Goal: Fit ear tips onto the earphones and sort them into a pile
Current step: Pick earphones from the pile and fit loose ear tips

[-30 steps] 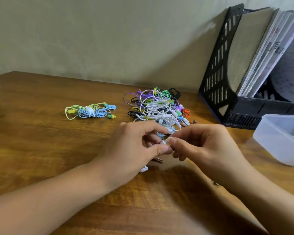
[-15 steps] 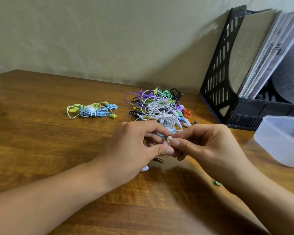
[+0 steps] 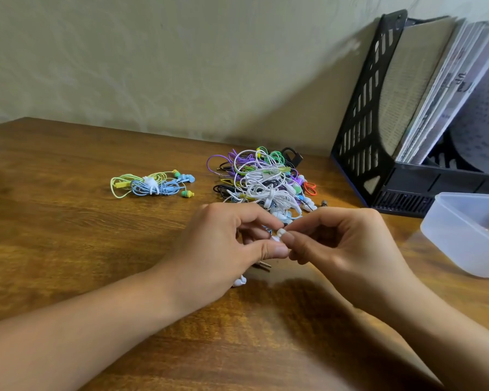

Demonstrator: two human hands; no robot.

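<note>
At the centre of the frame a white ear tip [image 3: 280, 232] is pinched in the right hand [image 3: 342, 244] and pressed against an earbud gripped by the left hand [image 3: 226, 244], apparently for fitting. A small finished bundle [image 3: 151, 185] is kept left, apart from the tangled pile [image 3: 266, 182] behind.
</note>
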